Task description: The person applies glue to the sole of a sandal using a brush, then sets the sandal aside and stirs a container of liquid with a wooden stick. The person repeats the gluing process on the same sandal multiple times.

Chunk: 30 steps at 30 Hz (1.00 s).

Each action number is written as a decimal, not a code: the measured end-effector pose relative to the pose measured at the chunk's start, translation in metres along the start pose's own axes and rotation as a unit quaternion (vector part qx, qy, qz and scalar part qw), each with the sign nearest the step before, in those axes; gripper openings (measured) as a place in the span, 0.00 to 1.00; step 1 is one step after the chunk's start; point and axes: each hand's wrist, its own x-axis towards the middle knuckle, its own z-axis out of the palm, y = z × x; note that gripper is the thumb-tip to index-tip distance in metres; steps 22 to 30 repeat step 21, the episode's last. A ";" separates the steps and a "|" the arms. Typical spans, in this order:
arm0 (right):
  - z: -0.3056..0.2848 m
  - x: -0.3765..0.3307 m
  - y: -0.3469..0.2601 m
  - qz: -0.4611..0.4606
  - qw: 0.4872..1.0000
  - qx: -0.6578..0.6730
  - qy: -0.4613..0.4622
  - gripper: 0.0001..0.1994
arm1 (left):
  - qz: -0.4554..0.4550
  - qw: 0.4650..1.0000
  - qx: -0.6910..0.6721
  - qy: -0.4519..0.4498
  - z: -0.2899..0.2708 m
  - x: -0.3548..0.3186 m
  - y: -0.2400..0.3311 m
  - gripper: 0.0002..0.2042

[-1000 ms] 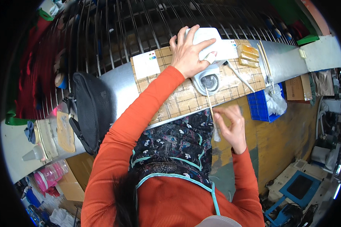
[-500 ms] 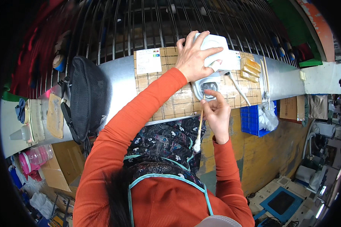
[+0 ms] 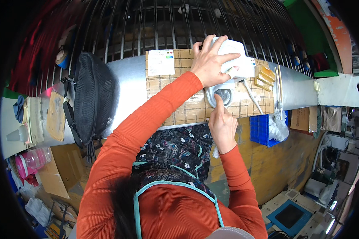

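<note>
Head view, one person, two hands in frame, both sleeves orange.

Counts: one white device [image 3: 232,59]; one cardboard sheet [image 3: 187,103] under it, taped in a grid pattern; one white label [image 3: 160,62] on the sheet's upper left corner; one black mesh bag [image 3: 91,99] to the left on the metal counter [image 3: 127,85]; one blue crate [image 3: 261,129] below the counter edge on the right; a small stack of tan blocks [image 3: 264,76], three or so, exact number unclear; one thin white rod [image 3: 252,96] lying slanted just beside the device.

Left hand [image 3: 209,63]: fingers spread, palm laid over the white upper part of the device, gripping it from the left side.

Right hand [image 3: 222,125]: curled closed except the index finger, which is extended upward; its tip touches the rounded grey lower part of the device, at a dark round face. It holds nothing that I can see.

Device position: on the cardboard sheet, right of centre, near the counter's far edge and the metal bars [image 3: 155,24]. Long axis runs roughly from the near side to the far side of the counter, slightly tilted right; the round dark face is at the near end, toward the person.
</note>
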 end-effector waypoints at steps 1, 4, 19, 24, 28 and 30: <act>0.000 -0.001 0.001 -0.010 1.000 -0.018 -0.005 0.21 | 0.000 1.000 0.002 0.002 0.000 0.000 0.000 0.18; -0.004 0.000 0.009 -0.028 0.999 -0.036 -0.030 0.23 | -0.004 1.000 -0.003 0.002 0.001 -0.001 0.001 0.18; -0.003 -0.010 0.031 0.019 0.984 0.176 -0.005 0.24 | -0.011 1.000 -0.010 0.007 0.003 0.000 0.000 0.17; -0.001 -0.015 0.030 0.093 0.965 0.245 -0.015 0.29 | -0.011 1.000 -0.014 0.000 0.003 -0.001 0.000 0.18; -0.001 -0.015 0.030 0.093 0.965 0.245 -0.015 0.29 | -0.011 1.000 -0.014 0.000 0.003 -0.001 0.000 0.18; -0.001 -0.015 0.030 0.093 0.965 0.245 -0.015 0.29 | -0.011 1.000 -0.014 0.000 0.003 -0.001 0.000 0.18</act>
